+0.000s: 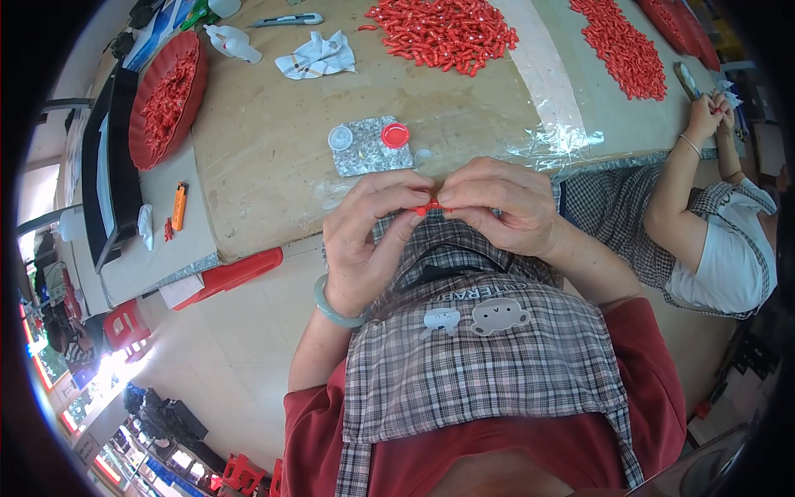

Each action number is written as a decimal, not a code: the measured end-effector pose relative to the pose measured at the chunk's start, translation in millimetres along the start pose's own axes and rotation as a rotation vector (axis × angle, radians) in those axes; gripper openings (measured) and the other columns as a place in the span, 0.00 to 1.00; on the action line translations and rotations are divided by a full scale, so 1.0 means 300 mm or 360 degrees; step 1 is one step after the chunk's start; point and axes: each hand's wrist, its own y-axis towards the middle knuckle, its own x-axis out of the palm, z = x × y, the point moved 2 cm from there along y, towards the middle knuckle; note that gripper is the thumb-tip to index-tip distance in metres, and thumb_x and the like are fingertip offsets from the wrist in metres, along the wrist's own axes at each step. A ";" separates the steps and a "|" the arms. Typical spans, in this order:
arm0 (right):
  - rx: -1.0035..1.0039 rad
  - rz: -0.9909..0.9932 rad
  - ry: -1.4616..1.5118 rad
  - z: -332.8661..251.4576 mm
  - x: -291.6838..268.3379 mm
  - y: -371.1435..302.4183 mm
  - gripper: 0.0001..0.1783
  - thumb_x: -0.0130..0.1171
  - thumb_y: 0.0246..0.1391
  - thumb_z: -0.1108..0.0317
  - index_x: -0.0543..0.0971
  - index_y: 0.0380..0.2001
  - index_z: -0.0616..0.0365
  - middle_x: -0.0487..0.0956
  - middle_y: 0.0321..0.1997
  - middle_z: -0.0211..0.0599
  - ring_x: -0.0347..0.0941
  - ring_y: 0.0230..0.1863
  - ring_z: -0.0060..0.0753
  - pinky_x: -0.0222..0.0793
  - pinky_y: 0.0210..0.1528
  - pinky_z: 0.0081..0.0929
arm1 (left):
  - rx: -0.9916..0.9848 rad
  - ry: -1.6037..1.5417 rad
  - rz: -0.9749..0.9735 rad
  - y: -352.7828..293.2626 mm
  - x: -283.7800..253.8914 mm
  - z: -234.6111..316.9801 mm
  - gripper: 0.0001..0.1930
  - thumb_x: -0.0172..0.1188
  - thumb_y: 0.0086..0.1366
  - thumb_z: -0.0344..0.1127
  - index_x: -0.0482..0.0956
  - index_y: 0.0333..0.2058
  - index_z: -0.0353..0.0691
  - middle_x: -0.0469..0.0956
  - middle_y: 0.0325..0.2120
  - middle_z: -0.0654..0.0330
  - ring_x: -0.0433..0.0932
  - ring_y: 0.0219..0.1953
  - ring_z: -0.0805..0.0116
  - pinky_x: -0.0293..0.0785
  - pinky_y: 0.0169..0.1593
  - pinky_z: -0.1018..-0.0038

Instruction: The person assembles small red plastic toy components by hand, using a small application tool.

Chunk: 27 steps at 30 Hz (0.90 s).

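Note:
Between the fingertips of both hands, over my lap at the table's near edge, is a small red piece (432,206); its exact kind is too small to make out. My left hand (377,219), with a pale green bangle at the wrist, pinches one end. The other end is pinched by my right hand (503,203). Just beyond my hands lies a speckled grey slab (362,157) bearing a small white round cup (340,138) and a red round lid-like dish (396,135). Farther off, a heap of small red pieces (447,33) is spread on the table.
At left stand a red scalloped tray (199,103) of red pieces, a black rack (116,157) and an orange lighter (180,207). A white bottle (233,43), crumpled tissue (319,58) and utility knife (286,20) lie beyond. A co-worker's hands (712,112) work at right near another red heap (621,50).

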 end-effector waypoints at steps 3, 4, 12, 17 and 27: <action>0.0045 0.0036 0.0040 0.002 0.004 -0.004 0.15 0.69 0.42 0.79 0.80 0.36 0.60 0.81 0.33 0.42 0.79 0.30 0.37 0.75 0.30 0.26 | 0.0061 0.0024 -0.0020 0.001 0.001 -0.001 0.14 0.62 0.52 0.15 0.77 0.38 0.34 0.80 0.37 0.53 0.80 0.40 0.62 0.77 0.43 0.72; 0.0046 0.0037 0.0039 0.004 0.001 -0.005 0.15 0.69 0.42 0.79 0.80 0.36 0.60 0.81 0.33 0.42 0.79 0.30 0.37 0.75 0.30 0.26 | 0.0061 0.0024 -0.0021 0.000 0.006 0.004 0.14 0.62 0.52 0.15 0.77 0.38 0.34 0.80 0.37 0.53 0.80 0.40 0.62 0.77 0.43 0.72; -0.0262 -0.0136 -0.0298 0.001 -0.019 0.003 0.16 0.71 0.40 0.76 0.79 0.36 0.61 0.81 0.32 0.41 0.79 0.29 0.38 0.74 0.28 0.25 | -0.0054 -0.0046 0.0005 -0.006 0.000 -0.006 0.13 0.62 0.51 0.15 0.77 0.36 0.33 0.81 0.36 0.53 0.81 0.40 0.61 0.77 0.42 0.72; -0.0214 -0.0124 -0.0292 0.001 -0.011 -0.008 0.14 0.70 0.41 0.76 0.80 0.34 0.62 0.81 0.29 0.40 0.79 0.27 0.37 0.73 0.26 0.24 | -0.0076 -0.0026 -0.0035 -0.005 -0.003 -0.002 0.12 0.63 0.51 0.16 0.77 0.35 0.34 0.81 0.34 0.53 0.81 0.38 0.61 0.77 0.41 0.73; 0.0391 0.0117 0.0132 -0.010 0.043 -0.058 0.08 0.65 0.47 0.78 0.79 0.33 0.64 0.80 0.29 0.39 0.79 0.25 0.29 0.73 0.25 0.21 | 0.0127 0.0202 -0.0034 -0.008 0.002 0.004 0.13 0.63 0.50 0.15 0.77 0.35 0.33 0.81 0.34 0.52 0.81 0.37 0.59 0.77 0.41 0.72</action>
